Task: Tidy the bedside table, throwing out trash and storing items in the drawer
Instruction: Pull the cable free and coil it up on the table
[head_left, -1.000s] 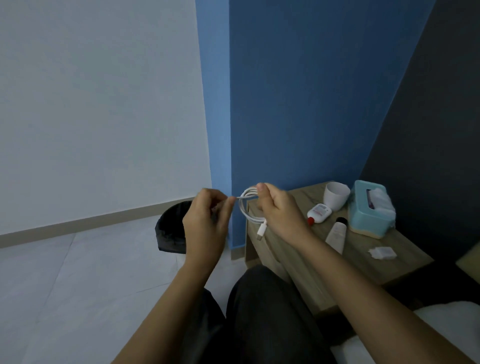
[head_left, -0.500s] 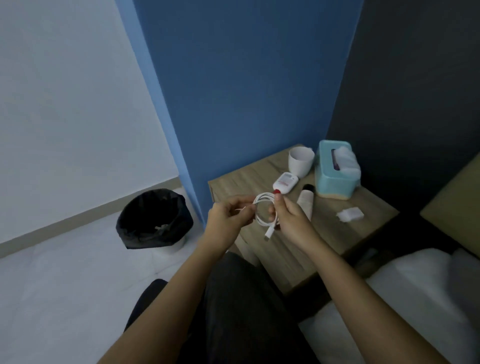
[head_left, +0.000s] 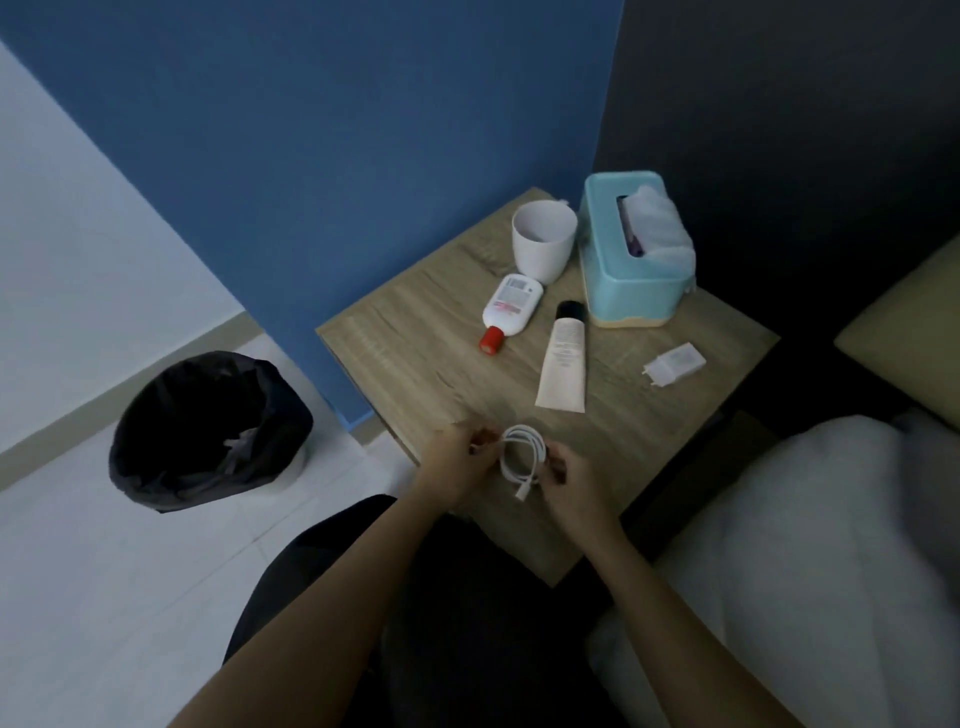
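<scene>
We hold the coiled white cable (head_left: 522, 457) between our left hand (head_left: 457, 462) and right hand (head_left: 569, 478), both pinching it, above the tabletop (head_left: 415, 364) near edge. Beyond the cable lie a tube (head_left: 563, 358), a bottle (head_left: 511, 309) and a charger plug (head_left: 675, 364).

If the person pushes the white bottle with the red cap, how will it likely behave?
The bottle lies on its side on the table, so it cannot tip. Its body looks flattish, so it would probably slide rather than roll. It looks small and plastic, likely light and not fragile.
</scene>
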